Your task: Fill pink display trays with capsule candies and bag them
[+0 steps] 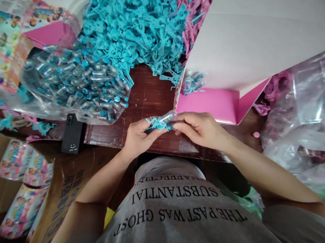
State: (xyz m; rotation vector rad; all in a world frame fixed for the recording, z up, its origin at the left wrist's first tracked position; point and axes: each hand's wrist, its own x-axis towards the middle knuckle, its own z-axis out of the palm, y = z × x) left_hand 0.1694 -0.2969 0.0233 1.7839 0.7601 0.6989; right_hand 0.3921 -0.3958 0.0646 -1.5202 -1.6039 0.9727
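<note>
Left hand (137, 138) narrowly pinches blue plastic piece (155, 122), right hand (203, 128) likewise clear tube (169, 117) — light, even fingertip pressure advisable to avoid slipping.

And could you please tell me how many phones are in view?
1: the black phone, at the near edge of the table, beside the bag of capsules; others may be hidden.

This looks like a packing workshop: blue plastic pieces (137, 27) (loose, in a great heap) and bagged clear capsules (85, 82) crowd a wooden table (149, 87), with printed packs (26, 210) in a cardboard box (63, 193) alongside.
</note>
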